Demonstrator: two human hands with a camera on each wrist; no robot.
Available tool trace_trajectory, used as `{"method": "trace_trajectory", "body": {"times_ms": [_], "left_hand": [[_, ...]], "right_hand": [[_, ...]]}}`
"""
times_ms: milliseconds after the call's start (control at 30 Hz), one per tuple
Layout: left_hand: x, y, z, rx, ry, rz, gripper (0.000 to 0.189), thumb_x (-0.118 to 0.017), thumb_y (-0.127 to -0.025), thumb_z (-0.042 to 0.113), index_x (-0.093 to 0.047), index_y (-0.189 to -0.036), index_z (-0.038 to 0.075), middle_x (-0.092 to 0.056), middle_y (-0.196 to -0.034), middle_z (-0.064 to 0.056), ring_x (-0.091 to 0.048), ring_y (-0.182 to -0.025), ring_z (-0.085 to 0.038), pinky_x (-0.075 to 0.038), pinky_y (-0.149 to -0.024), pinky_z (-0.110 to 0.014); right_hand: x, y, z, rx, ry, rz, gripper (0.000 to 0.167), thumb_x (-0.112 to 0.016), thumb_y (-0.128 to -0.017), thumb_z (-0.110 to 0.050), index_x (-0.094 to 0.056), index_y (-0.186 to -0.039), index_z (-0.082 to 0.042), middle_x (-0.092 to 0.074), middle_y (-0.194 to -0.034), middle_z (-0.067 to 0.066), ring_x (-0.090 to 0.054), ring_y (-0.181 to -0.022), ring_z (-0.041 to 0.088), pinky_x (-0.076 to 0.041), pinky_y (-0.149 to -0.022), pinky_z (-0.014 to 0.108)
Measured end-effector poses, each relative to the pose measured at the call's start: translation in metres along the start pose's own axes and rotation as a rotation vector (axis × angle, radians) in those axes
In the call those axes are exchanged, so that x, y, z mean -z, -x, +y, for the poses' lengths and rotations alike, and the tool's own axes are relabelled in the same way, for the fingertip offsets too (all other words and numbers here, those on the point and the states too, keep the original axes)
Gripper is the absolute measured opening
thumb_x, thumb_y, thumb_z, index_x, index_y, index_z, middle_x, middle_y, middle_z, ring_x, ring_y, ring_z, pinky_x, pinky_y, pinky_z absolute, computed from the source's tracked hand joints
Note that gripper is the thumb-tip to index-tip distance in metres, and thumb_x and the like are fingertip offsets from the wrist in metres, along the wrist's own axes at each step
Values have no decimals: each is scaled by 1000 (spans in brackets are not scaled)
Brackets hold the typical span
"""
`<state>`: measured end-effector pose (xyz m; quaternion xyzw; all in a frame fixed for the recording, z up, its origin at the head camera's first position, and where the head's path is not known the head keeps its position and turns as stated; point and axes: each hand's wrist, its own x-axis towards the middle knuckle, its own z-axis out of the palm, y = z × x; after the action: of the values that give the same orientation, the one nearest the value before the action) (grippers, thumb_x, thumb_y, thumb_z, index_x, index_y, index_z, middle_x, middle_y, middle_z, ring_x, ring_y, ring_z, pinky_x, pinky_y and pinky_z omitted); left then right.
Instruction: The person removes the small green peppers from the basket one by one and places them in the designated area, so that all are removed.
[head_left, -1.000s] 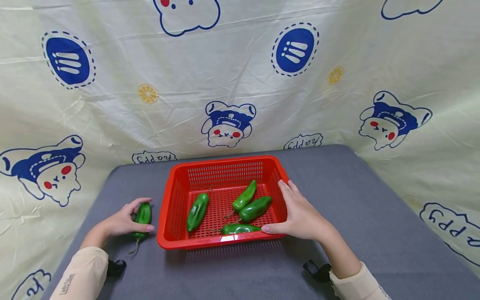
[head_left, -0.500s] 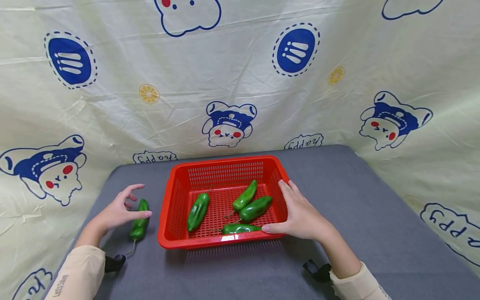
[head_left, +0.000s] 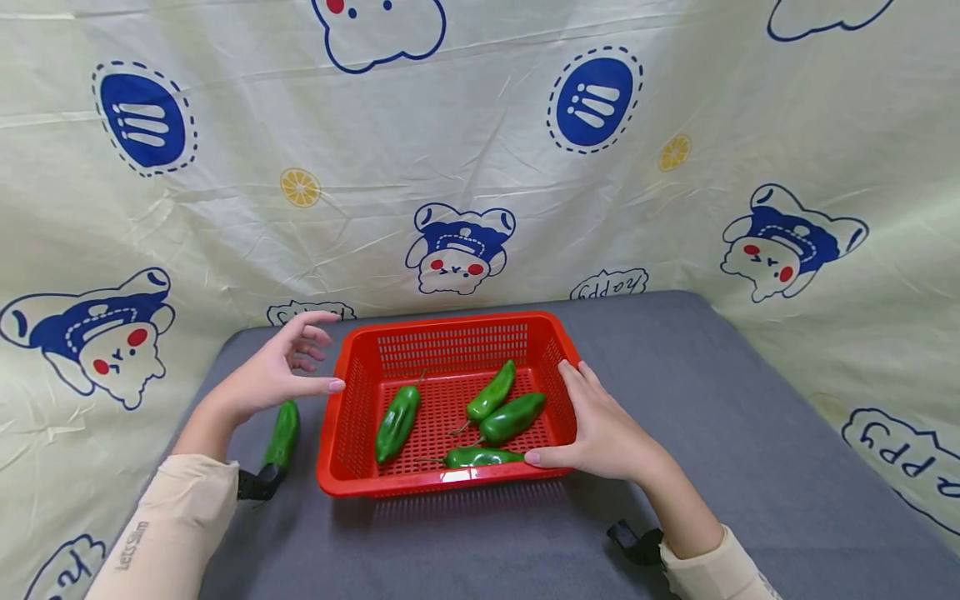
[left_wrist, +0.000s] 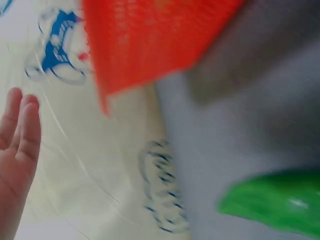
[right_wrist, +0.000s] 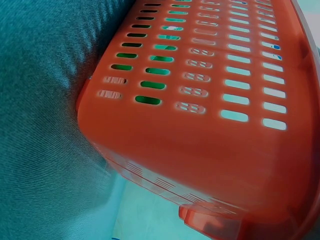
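A red plastic basket (head_left: pixel 420 482) with slotted walls stands on the table. Inside it lie several green peppers, one (head_left: pixel 397 425) at the left and the others grouped at the right. My right hand (head_left: pixel 603 429) grips the basket's near right corner, thumb over the front rim and fingers on the right rim. My left hand (head_left: pixel 277 371) is raised at the left rim with fingers spread, holding nothing; its thumb tip overlaps the rim in the head view. Below that hand another green pepper (head_left: pixel 283 433) lies on the table, its stem end hidden by the wrist strap.
The grey cloth-covered table (head_left: pixel 720 433) runs back to a printed pale curtain (head_left: pixel 360 250). Each wrist carries a black strap (head_left: pixel 258 483). In the right wrist view the basket's wall (right_wrist: pixel 165 125) fills most of the picture, and the hand is out of sight.
My left hand has let go of the pepper outside the basket, then risen and moved right and away to the basket's left rim. The right hand and the basket have stayed put.
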<state>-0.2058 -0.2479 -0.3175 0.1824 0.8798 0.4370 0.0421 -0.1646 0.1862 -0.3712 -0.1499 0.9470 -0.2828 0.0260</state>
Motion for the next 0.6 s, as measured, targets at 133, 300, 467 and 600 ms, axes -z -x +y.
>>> {"method": "trace_trajectory", "body": {"times_ms": [133, 300, 467, 600], "left_hand": [[-8, -15, 27, -16, -11, -126, 84, -83, -80, 27, -32, -147, 31, -49, -131, -12, -51, -119, -31, -46, -99, -48], [-18, -35, 47, 20, -78, -274, 89, -85, -77, 29, -31, -147, 32, -50, -129, -11, -49, -120, -30, -52, -91, -42], [-29, -54, 52, 81, -205, -381, 94, -87, -74, 30, -30, -149, 28, -50, -125, -12, -50, -114, -28, -53, -87, -38], [-38, -65, 52, 164, -279, -465, 97, -89, -73, 27, -30, -150, 29, -50, -122, -12, -49, -115, -27, -54, -82, -35]], "right_hand": [[0, 0, 0, 2, -2, 1, 128, -79, -67, -66, -14, -158, -5, -14, -165, 15, -9, -152, 39, -38, -104, 69], [0, 0, 0, 5, -7, 2, 127, -80, -67, -64, -14, -158, -5, -13, -165, 15, -9, -152, 39, -40, -103, 67], [0, 1, 0, 1, -14, 3, 128, -80, -66, -65, -14, -158, -5, -12, -165, 17, -11, -151, 40, -45, -99, 65], [0, 0, 1, -3, -19, 0, 128, -80, -66, -64, -14, -158, -5, -11, -165, 17, -11, -151, 40, -45, -99, 65]]}}
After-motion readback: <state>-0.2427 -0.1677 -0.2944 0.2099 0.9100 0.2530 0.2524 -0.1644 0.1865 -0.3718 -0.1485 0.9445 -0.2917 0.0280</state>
